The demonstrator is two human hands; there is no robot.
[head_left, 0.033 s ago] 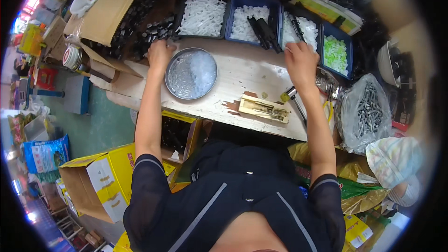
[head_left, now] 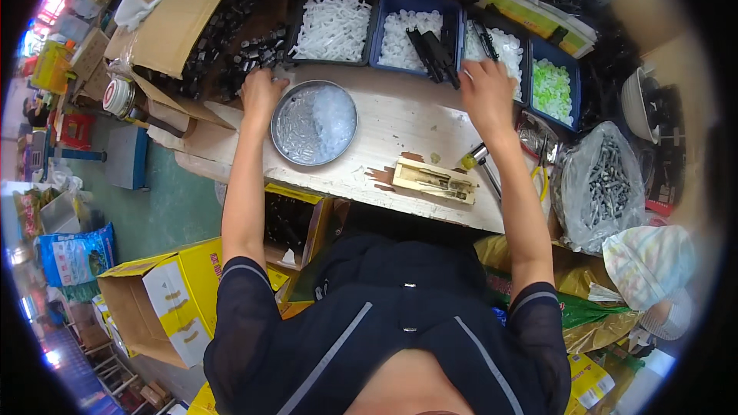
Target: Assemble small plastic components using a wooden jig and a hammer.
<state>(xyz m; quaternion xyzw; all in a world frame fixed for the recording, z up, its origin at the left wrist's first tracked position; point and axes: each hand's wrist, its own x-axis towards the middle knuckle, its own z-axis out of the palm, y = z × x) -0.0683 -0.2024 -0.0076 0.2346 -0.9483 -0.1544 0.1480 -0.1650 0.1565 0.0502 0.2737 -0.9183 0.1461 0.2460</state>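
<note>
While the left hand [head_left: 261, 95] is beside small black plastic parts [head_left: 261, 51] heaped on the pale bench [head_left: 403, 107], the right hand [head_left: 489, 100] is at a dark-blue bin [head_left: 526, 77] of white plastic pieces [head_left: 508, 50]. Whether the curled fingers [head_left: 472, 74] hold anything, I cannot tell.

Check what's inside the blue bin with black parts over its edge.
White pieces show in the blue bin; black parts lie across its right side. Anything under those parts or below the top layer is hidden.
</note>
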